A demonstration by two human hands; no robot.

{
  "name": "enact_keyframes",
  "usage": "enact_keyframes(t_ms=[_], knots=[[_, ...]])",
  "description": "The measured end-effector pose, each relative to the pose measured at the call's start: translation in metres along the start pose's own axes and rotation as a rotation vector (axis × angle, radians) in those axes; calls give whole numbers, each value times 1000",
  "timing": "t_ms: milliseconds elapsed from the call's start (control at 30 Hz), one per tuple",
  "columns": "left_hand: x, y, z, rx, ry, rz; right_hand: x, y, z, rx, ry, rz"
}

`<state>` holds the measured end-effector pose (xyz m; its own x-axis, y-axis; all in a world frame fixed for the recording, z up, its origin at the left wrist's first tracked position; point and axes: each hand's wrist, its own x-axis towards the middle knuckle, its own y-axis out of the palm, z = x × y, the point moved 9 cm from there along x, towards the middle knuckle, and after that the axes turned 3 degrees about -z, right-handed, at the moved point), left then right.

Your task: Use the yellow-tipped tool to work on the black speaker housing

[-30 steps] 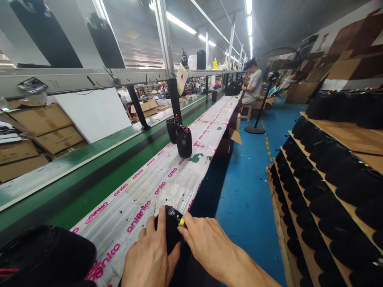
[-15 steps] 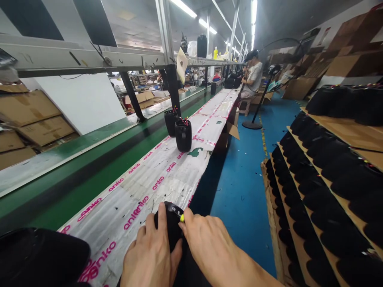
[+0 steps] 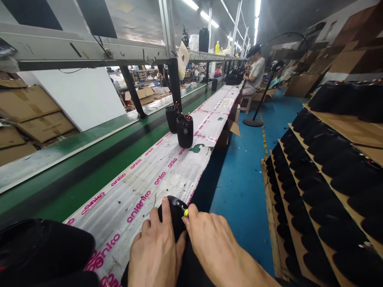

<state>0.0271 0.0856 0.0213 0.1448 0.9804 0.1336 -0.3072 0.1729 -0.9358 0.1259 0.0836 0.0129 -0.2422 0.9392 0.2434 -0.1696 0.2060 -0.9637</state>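
Observation:
My left hand (image 3: 157, 243) wraps around a black cylindrical speaker housing (image 3: 175, 211), holding it upright at the near end of the belt. My right hand (image 3: 209, 245) grips the same housing from the right, its fingertips at a small yellow part (image 3: 186, 213) on the housing's upper edge. The lower end of the housing is hidden by my hands and a dark object below them. Farther along the belt stand a black cylindrical housing (image 3: 184, 131) and a second one (image 3: 172, 118), both apart from my hands, with red wires sticking out of their tops.
A conveyor belt (image 3: 155, 171) covered with worn "anko" printed plastic runs ahead, flanked by a green bench edge. A large black object (image 3: 44, 249) sits at lower left. Shelves (image 3: 317, 199) of black items stand right. A seated co-worker (image 3: 255, 69) and cardboard boxes (image 3: 30, 113) are farther off.
The view has tilted and shifted slightly, so the belt and shelves sit higher in the frame. My hands stay on the housing, which has moved slightly right and up.

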Motion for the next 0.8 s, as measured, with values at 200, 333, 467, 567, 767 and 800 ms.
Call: enact_keyframes(t_ms=[200, 333, 467, 567, 767, 800], knots=[[-2, -5, -4, 26, -10, -14, 1, -8, 5, -45, -68, 43], [-2, -2, -5, 13, -15, 4, 7, -9, 3, -3, -109, 159], [0, -3, -4, 11, -6, 10, 21, -16, 2, 35, -160, 218], [1, -4, -3, 26, -2, 17, 30, -17, 6, 24, -219, 276], [4, -7, -3, 49, 1, 42, 31, -21, 10, 1, -222, 251], [4, -8, -4, 47, 3, 39, 29, -20, 8, 9, -191, 252]])
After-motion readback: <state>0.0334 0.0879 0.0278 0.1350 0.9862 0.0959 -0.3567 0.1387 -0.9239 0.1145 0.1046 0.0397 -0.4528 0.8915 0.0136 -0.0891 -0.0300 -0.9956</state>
